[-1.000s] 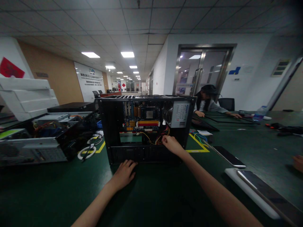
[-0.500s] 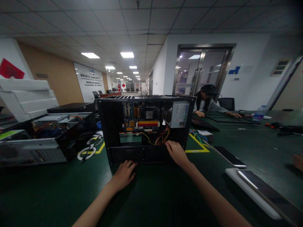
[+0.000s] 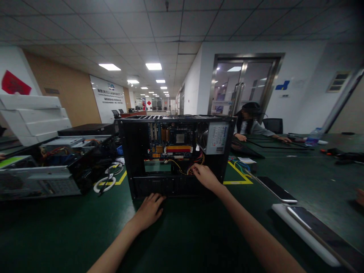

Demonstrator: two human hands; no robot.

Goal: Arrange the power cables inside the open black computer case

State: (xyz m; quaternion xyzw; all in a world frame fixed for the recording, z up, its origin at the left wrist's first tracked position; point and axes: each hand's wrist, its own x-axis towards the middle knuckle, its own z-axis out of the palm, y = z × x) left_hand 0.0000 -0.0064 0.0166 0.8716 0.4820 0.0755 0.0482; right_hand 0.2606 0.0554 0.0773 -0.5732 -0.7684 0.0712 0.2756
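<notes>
A black computer case (image 3: 153, 186) stands upright with its open side facing me. Inside it are a motherboard (image 3: 159, 139), red and yellow memory slots (image 3: 178, 149) and a silver power supply (image 3: 217, 138). A bundle of coloured power cables (image 3: 202, 157) hangs below the supply. My right hand (image 3: 207, 177) reaches into the case's lower right, its fingers closed together on these cables; the fingertips partly cover them. My left hand (image 3: 149, 208) rests open on the table, with fingertips against the case's bottom front edge.
At left lies another opened computer case (image 3: 57, 182), with coiled white cable (image 3: 104, 184) beside it. Phones (image 3: 277, 189) and a white slab-like device (image 3: 304, 233) lie at right. Across the green table (image 3: 182, 235) sits a person near a black frame (image 3: 278, 144) and a bottle (image 3: 313, 137).
My right hand has moved left and slightly up, from the case's lower edge to the cables inside. My left hand has stayed in place.
</notes>
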